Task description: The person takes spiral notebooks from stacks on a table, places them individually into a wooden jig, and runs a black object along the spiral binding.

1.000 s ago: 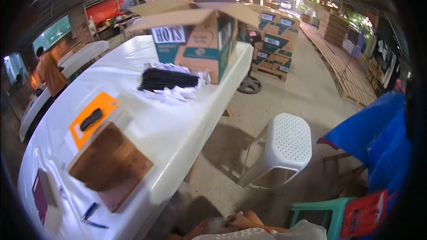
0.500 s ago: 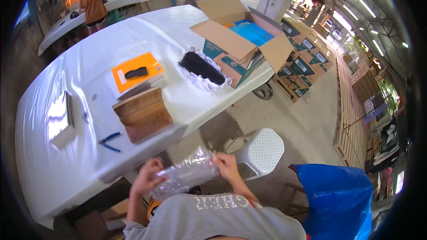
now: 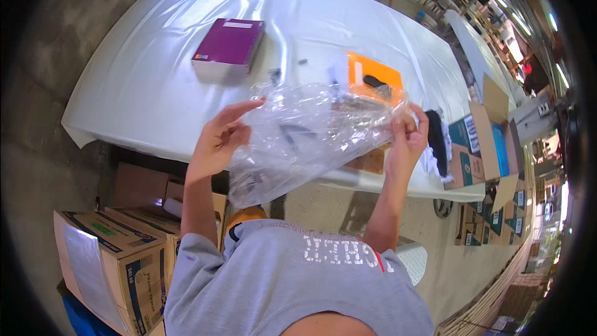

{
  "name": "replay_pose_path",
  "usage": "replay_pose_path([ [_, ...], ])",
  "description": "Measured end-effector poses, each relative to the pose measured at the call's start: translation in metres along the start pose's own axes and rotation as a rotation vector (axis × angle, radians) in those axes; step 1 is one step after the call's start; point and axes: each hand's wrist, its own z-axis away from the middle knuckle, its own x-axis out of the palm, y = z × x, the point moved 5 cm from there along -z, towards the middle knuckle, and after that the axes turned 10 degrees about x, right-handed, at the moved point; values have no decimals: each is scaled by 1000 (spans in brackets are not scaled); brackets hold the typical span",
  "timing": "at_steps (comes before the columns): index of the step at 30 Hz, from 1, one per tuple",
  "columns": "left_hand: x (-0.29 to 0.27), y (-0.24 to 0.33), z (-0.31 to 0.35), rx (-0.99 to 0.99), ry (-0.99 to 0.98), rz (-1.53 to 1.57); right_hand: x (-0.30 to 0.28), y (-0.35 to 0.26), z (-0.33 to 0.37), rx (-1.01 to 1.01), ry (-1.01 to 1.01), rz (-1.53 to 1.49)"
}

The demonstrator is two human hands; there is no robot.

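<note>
A clear plastic bag point(image 3: 311, 143) is spread out between my hands over the table's near edge. My left hand point(image 3: 222, 137) is closed on its left edge, the index finger lying along the plastic. At the upper right corner, my right hand point(image 3: 407, 134) pinches the bag between thumb and fingers. Beyond it lies an orange notebook point(image 3: 390, 74) with a dark, narrow object point(image 3: 375, 81) on top. A thick stack of purple notebooks point(image 3: 227, 40) rests farther left. Through the film, the pliers and a brown wooden piece point(image 3: 372, 160) show only blurred.
A white plastic sheet covers the table point(image 3: 155, 68). Black material point(image 3: 438, 140) on crumpled wrapping lies right, beside an open carton point(image 3: 467, 149) with blue contents. Cardboard boxes point(image 3: 112, 261) stand lower left. A white stool point(image 3: 411, 261) is partly hidden behind my right side.
The bag, bunched low near my body before, is now raised and stretched wide, with my hands farther apart. My view has swung left, bringing the purple stack and the lower-left boxes clearly into sight.
</note>
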Motion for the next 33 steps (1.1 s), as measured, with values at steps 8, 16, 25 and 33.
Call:
replay_pose_path([
  [8,-60,-35,-89,29,420,214,148,-18,32,-577,-345,328],
  [16,-101,-33,-122,9,282,747,215,38,4,-486,-373,799],
  [25,-73,19,-81,360,176,-904,271,36,-61,456,-571,-53],
  [33,-82,-73,-55,-143,321,-458,320,77,-19,556,-979,-345],
])
